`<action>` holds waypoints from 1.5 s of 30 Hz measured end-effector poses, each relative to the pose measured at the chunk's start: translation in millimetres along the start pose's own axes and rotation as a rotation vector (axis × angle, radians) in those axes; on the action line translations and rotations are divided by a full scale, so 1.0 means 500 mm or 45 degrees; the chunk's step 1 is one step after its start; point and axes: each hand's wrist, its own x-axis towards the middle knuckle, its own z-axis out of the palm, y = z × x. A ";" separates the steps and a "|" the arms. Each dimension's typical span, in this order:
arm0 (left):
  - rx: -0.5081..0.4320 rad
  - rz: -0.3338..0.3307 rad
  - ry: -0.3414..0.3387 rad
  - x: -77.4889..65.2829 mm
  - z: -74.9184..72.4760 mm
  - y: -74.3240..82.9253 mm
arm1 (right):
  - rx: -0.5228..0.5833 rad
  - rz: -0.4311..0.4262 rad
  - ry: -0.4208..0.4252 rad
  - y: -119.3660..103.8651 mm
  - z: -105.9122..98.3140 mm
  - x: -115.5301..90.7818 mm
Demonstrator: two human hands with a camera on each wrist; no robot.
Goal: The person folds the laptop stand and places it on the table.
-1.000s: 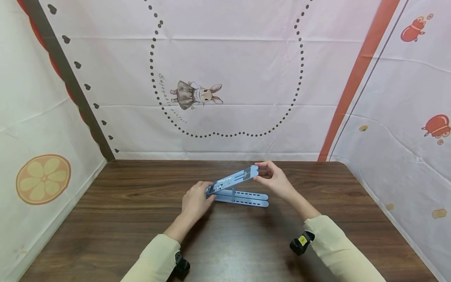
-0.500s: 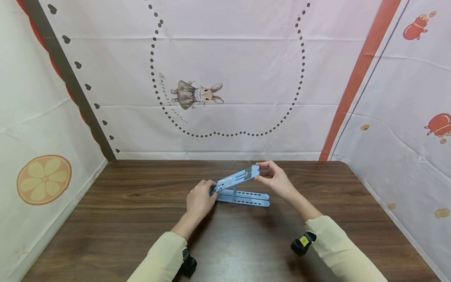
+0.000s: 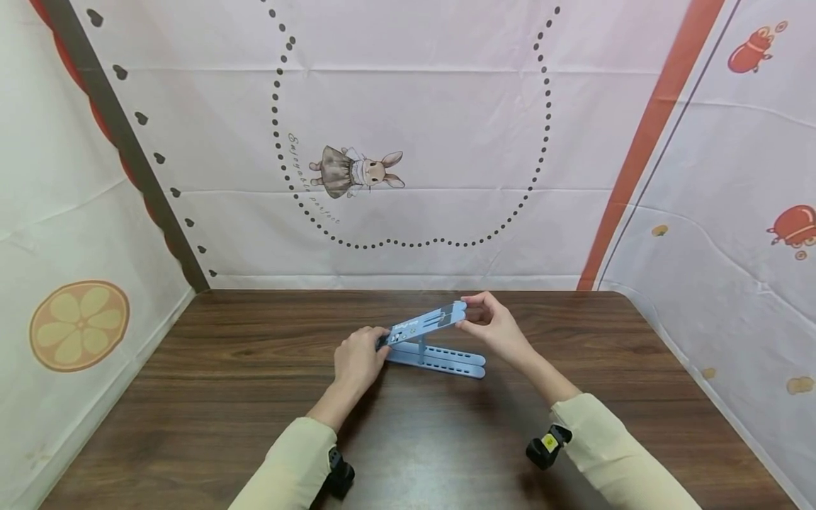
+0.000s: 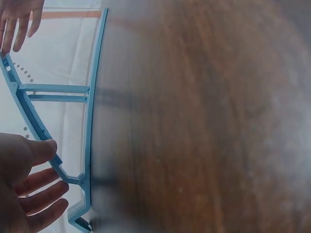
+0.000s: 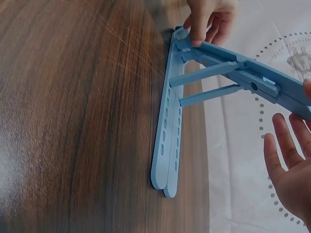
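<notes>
A light blue folding laptop stand (image 3: 426, 324) stands near the far middle of the table, its two slotted base bars (image 5: 167, 131) lying side by side on the wood. Its upper part slants up to the right, propped by thin struts (image 4: 58, 89). At the low hinged end, my left hand (image 3: 357, 361) holds the upper part, thumb (image 4: 43, 150) on one side and fingers on the other. My right hand (image 3: 500, 331) pinches the raised tip between thumb and fingers. In the right wrist view, other fingers of that hand (image 5: 296, 179) spread loosely below the tip.
The brown wooden table (image 3: 408, 439) reaches back to a white printed cloth (image 3: 414, 142), and more printed cloth (image 3: 733, 304) hangs on both sides. Each forearm wears a black camera (image 3: 540, 452) at the sleeve.
My left hand has shifted a little to the right along the hinged end. The right hand keeps its pinch on the raised tip; the stand has hardly moved.
</notes>
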 end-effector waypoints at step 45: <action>0.118 -0.007 -0.086 0.058 -0.004 -0.037 | -0.136 0.111 0.196 -0.035 0.075 -0.001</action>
